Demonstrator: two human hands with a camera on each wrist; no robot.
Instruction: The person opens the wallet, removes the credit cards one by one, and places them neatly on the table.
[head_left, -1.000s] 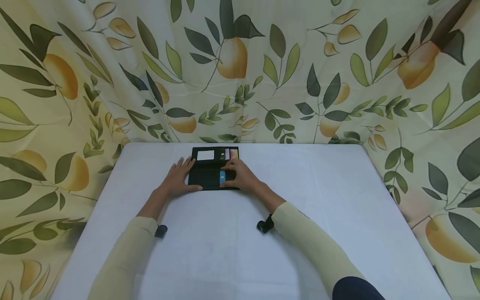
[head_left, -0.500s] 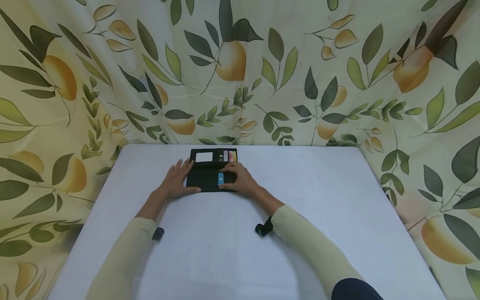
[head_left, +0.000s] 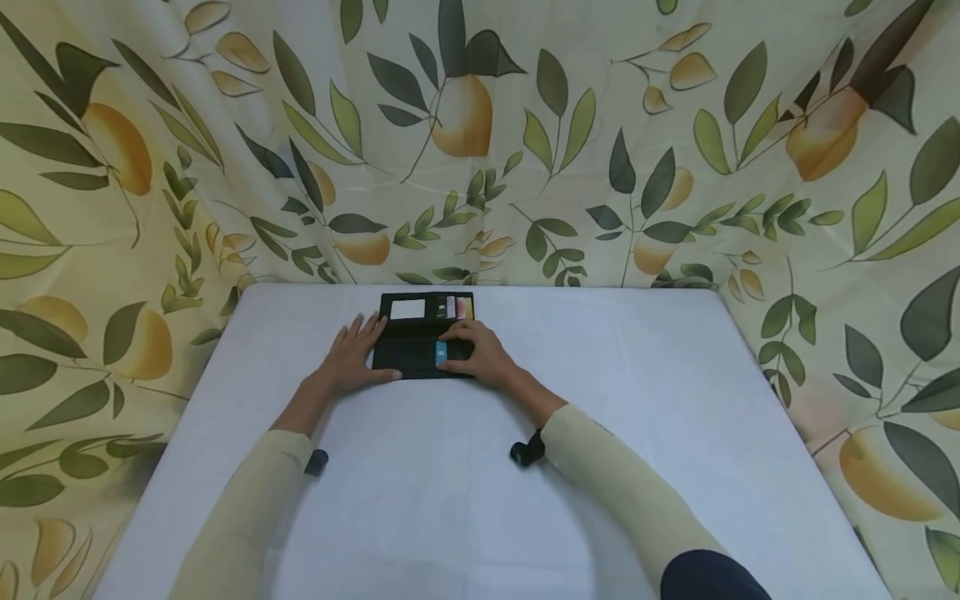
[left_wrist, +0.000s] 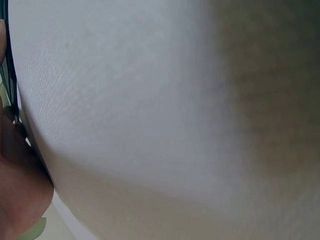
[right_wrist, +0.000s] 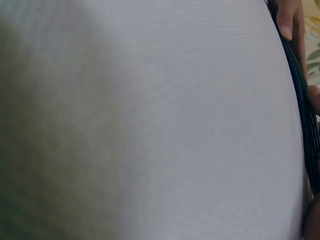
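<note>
A black wallet (head_left: 420, 354) lies unfolded and flat at the far middle of the worktop (head_left: 637, 433), close to its back edge. It is a long rectangle with a matt, leather-like face, split by a fold into a far and a near panel. The far panel carries a pale rectangular window (head_left: 408, 309) and a row of card edges (head_left: 457, 307) in pink, red and yellow. On the near panel a small blue card (head_left: 441, 354) stands out of a slot.

The left hand (head_left: 351, 360) lies flat at the wallet's left end, fingers straight and slightly spread, thumb along the near edge; its grip is wide and encloses nothing. The right hand (head_left: 480, 354) rests on the right part of the near panel with fingers bent, the fingertips at the blue card; whether they actually pinch the card cannot be told from the head view.

The worktop is covered by a smooth white cloth with faint creases. Behind and to both sides hangs a soft, draped curtain (head_left: 675, 142) printed with dark green leaves and orange fruits. Both forearms wear pale beige sleeves (head_left: 247, 508), and a small black camera sits under each wrist.

The wrist views are blurred, showing fine woven white cloth, a thin black wallet edge (right_wrist: 305, 115) and a fingertip (right_wrist: 286, 20).
</note>
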